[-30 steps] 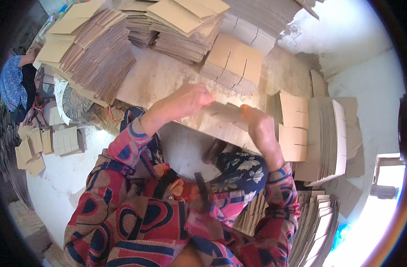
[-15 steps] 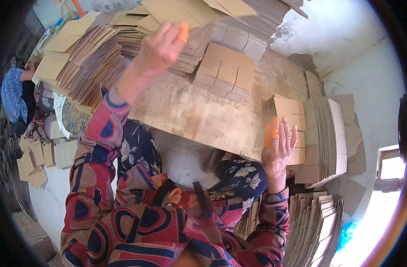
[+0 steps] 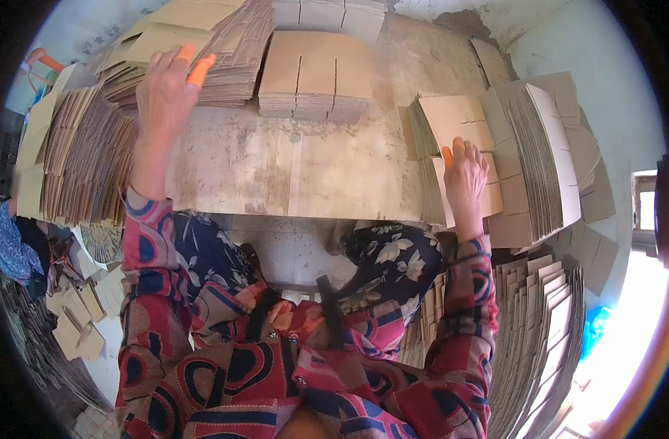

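Note:
My left hand is raised at the far left, fingers apart, with orange covers on two fingertips. It appears empty and lies over the near edge of a slanting pile of brown cardboard sheets. On the right, my right hand rests over slotted cardboard pieces, its fingers slightly bent and spread; an orange cover shows on its thumb. Whether it presses on the top piece I cannot tell. Between the hands, toward the back, stands a neat stack of slotted cardboard on the wooden table.
Leaning cardboard sheets fill the table's left end. Upright slotted pieces stand beside my right hand, against the wall. More cardboard bundles stand below on the right. At the far left edge, another person's blue patterned clothing shows.
The view has shifted toward the table. My left hand has drawn back from the sheet at the top of the far pile. My right hand stays over the same pieces, its fingers more bent.

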A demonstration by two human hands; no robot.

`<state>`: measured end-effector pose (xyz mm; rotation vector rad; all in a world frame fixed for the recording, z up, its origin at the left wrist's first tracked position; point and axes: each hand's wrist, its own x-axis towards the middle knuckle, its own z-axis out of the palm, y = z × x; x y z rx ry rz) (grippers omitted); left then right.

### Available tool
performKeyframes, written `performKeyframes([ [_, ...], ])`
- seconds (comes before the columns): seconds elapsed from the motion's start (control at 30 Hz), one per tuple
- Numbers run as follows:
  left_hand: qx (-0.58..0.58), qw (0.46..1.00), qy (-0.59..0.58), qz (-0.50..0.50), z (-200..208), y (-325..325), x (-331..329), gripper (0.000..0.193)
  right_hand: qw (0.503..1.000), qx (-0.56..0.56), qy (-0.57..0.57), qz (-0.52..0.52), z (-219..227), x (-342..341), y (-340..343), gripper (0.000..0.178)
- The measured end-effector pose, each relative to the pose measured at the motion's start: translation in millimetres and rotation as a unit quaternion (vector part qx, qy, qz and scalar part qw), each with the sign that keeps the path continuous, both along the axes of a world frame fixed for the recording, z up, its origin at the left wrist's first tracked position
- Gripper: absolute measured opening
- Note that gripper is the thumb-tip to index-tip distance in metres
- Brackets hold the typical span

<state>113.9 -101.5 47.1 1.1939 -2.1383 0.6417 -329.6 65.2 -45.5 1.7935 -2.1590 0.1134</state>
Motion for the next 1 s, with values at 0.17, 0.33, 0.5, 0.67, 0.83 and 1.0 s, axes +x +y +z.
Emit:
performKeyframes([
  [0.17, 0.099, 0.981, -0.012, -0.166, -53, 18, -70, 0.039, 0.991, 0.041, -0.014, -0.128, -31, -13, -46, 0.068],
  [0.33, 0.265, 0.951, 0.005, -0.157, -108, -15, -110, 0.058, 0.989, 0.129, -0.068, -0.033, -24, -28, -68, 0.055],
  [0.5, 0.175, 0.984, -0.020, -0.035, -139, -42, -135, 0.052, 0.990, 0.103, -0.044, 0.081, -38, -26, -67, 0.037],
  [0.67, 0.168, 0.962, -0.198, -0.081, -159, -31, -142, 0.029, 0.977, 0.103, 0.186, -0.012, -104, -18, -81, 0.007],
  [0.83, 0.148, 0.965, -0.140, -0.165, -158, -43, -131, 0.012, 0.989, 0.068, -0.018, 0.127, -54, -11, -70, 0.024],
  [1.0, 0.337, 0.920, 0.049, -0.196, -139, -63, -124, 0.020, 0.989, 0.095, -0.095, 0.067, -32, -22, -73, 0.030],
])
